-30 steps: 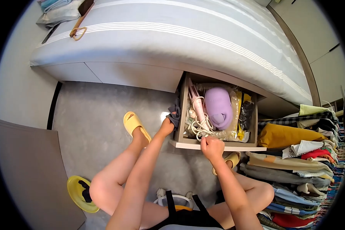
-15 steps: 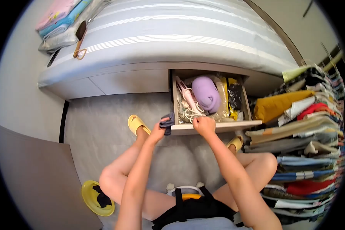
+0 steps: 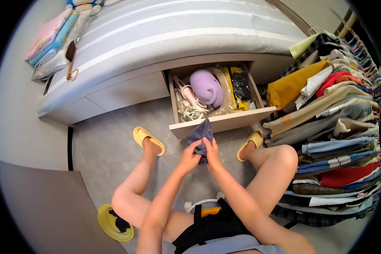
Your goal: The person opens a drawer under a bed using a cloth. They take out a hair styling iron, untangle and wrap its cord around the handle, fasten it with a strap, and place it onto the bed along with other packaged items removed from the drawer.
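A dark grey-blue cloth [image 3: 197, 134] is bunched between my two hands, in front of the open drawer [image 3: 224, 123]. My left hand [image 3: 191, 157] grips its left side, and my right hand [image 3: 212, 151] pinches it from the right. The cloth's upper tip overlaps the drawer's front edge. Inside the drawer lie a rolled purple item [image 3: 207, 88], a pink handled appliance [image 3: 186, 92] with a white cord [image 3: 194, 111], and yellow-and-black packaging [image 3: 240, 86].
Striped bedding [image 3: 156, 40] covers the bed above the drawer. Hanging clothes [image 3: 338, 148] crowd the right side. A yellow basin [image 3: 110, 230] with dark cloth stands by my left knee. My feet wear yellow slippers [image 3: 138, 134]. A brown-handled brush [image 3: 71, 55] lies on the bed.
My right hand has left the drawer's front edge and joined my left on the cloth. The cloth has moved from the drawer's left corner to the front of it. The view has shifted.
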Demonstrator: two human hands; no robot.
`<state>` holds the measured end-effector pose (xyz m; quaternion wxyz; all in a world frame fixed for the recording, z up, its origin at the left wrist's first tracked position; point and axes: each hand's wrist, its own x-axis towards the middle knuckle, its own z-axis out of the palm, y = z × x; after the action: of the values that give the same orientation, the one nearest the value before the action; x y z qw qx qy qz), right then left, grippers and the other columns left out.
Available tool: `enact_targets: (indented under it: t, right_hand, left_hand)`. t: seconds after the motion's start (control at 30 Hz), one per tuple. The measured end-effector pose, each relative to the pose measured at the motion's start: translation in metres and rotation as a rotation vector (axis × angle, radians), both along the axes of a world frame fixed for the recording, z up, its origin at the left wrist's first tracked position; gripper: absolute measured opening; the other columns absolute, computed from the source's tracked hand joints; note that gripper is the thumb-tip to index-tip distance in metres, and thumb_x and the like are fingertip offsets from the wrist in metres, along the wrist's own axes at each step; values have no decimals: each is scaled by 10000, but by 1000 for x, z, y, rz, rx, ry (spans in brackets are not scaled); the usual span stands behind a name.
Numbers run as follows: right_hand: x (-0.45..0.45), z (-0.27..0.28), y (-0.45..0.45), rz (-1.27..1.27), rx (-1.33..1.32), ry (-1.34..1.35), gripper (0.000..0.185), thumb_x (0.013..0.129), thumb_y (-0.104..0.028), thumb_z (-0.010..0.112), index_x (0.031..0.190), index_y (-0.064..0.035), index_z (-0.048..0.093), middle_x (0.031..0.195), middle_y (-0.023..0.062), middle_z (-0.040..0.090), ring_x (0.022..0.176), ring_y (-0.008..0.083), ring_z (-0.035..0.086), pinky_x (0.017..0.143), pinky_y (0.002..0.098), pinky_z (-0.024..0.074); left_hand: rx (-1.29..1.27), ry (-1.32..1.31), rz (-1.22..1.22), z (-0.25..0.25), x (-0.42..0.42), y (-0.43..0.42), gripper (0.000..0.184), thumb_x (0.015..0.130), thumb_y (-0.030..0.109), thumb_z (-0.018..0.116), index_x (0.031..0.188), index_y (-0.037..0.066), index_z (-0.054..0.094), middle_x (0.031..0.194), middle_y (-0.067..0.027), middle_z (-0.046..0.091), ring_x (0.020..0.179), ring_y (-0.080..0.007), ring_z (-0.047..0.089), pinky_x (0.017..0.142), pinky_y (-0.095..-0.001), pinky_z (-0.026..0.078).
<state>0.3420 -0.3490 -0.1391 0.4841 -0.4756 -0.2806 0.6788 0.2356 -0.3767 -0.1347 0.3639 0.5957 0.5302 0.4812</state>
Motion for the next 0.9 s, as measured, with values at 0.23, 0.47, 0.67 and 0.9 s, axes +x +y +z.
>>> enact_targets:
  t: [0.23,0.47,0.67,0.9]
  right_hand:
    - [-51,-27,30,-365,-529,681,441,891,-451,356,1158,-120,472,1090,36,546,1012,234,530,902,387,415]
    - [-104,-49,76,-485,-737,1024,512,902,-499,278,1172,-124,497,1191,38,523,1103,219,489,968,375,380]
    - [11,-27,131,-862,-235,650,537,896,-460,389,1275,-80,395,1307,32,413,1181,192,399,1020,334,282]
    - [120,-103,197,-1063,5,-45,652,887,-480,374,1322,-1,293,1356,160,322,1208,245,371,1018,332,272]
  left_hand:
    - [307,831,273,17,-51,53,236,834,146,488,1032,52,575,1002,-132,591,1025,-340,511,914,-424,357]
    - [72,840,177,9,-66,88,261,886,229,435,803,42,596,761,-159,594,711,-357,555,619,-443,431]
    - [115,818,200,2,-64,94,255,891,222,442,815,39,603,758,-153,590,717,-344,557,624,-426,433]
    - [114,826,200,7,-56,102,252,886,189,447,796,27,618,766,-143,602,724,-333,568,637,-399,440]
